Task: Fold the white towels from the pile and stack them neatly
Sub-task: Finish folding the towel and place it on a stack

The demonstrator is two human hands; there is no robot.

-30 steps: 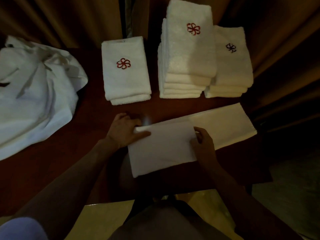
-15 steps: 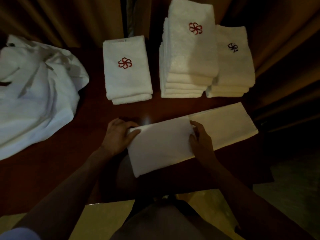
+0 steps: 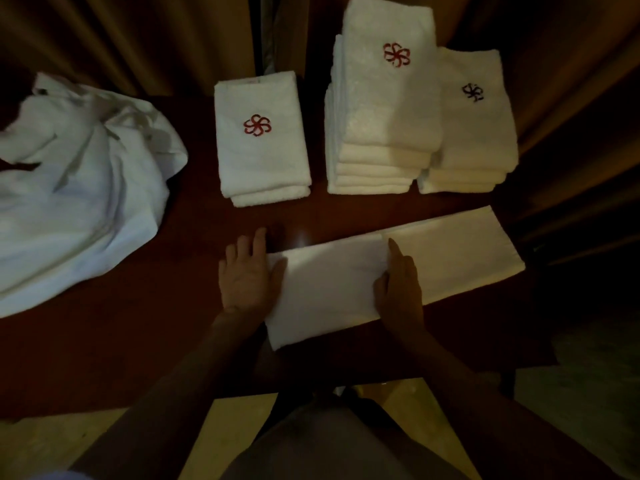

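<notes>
On the dark table (image 3: 104, 341), three stacks of folded towels already stand: a low one (image 3: 263, 140) at twelve o'clock, a tall one (image 3: 388, 98) at one o'clock and a shorter one (image 3: 474, 126) touching its right side. The unfolded pile (image 3: 76, 188) lies crumpled at nine to ten o'clock, apart from the stacks, so a fair share of the job looks done but more remains. The towel in work (image 3: 450, 251) lies as a long strip from the centre toward three o'clock, its left part doubled over. The left hand (image 3: 247, 275) lies flat with straight fingers, thumb over the strip's left edge, gripping nothing. The right hand (image 3: 400, 285) rests on the doubled part near the fold's end, forefinger stretched out; it seems to press rather than pinch, though its other fingers are hard to make out. Probably one or two more folds are needed before this towel can join a stack.
</notes>
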